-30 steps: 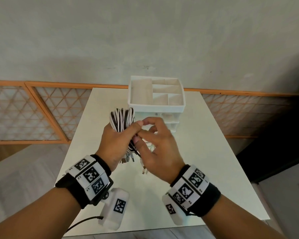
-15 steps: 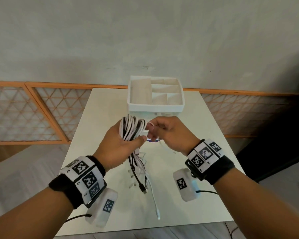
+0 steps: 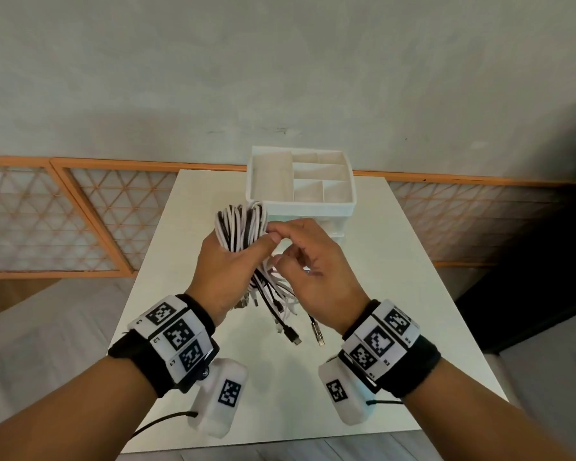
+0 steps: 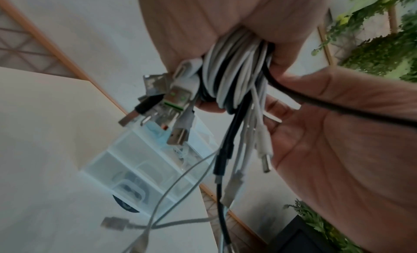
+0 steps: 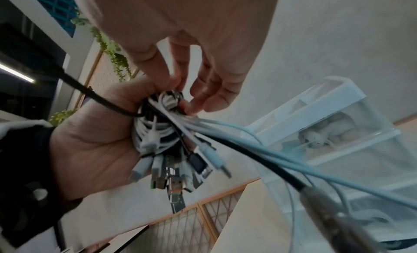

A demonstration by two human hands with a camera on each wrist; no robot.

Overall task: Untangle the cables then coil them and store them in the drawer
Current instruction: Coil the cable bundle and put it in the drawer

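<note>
The cables (image 3: pixel 241 227) (limp, light, probably springy) are held above the table (image 3: pixel 167 261) in the clenched left hand (image 3: pixel 223 271); loose strands are pinched by the right hand (image 3: pixel 316 264). The looped middle is judged the best hold.

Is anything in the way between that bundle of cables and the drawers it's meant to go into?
Nothing lies between them, but the drawers look closed. The left hand grips the cable bundle just in front of the organizer, and the right hand is busy at the bundle, so a drawer must be opened first.
</note>
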